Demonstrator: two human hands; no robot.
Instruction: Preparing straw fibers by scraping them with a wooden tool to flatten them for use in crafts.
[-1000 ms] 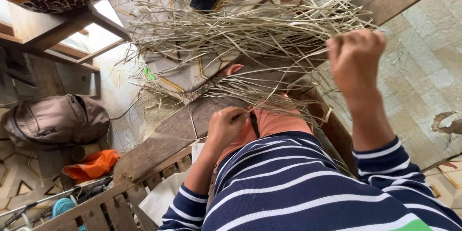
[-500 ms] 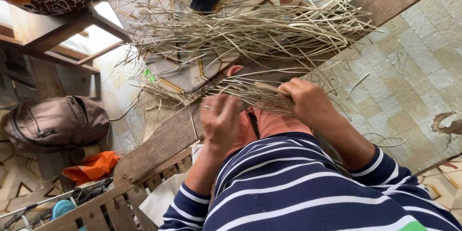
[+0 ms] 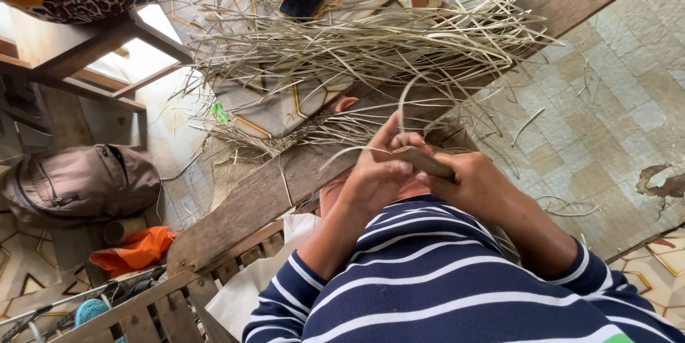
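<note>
Head view, wooden stick (image 3: 426, 162) angled lower-right

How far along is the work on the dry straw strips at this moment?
Done: hard to judge; no finished piece is clearly visible. In hand: the left hand pinches a pale curved dry strip, while the right hand grips a flat brown stick-like tool against it. Left: a large loose pile of pale dry straw strips lies unsorted across the long wooden plank.
</note>
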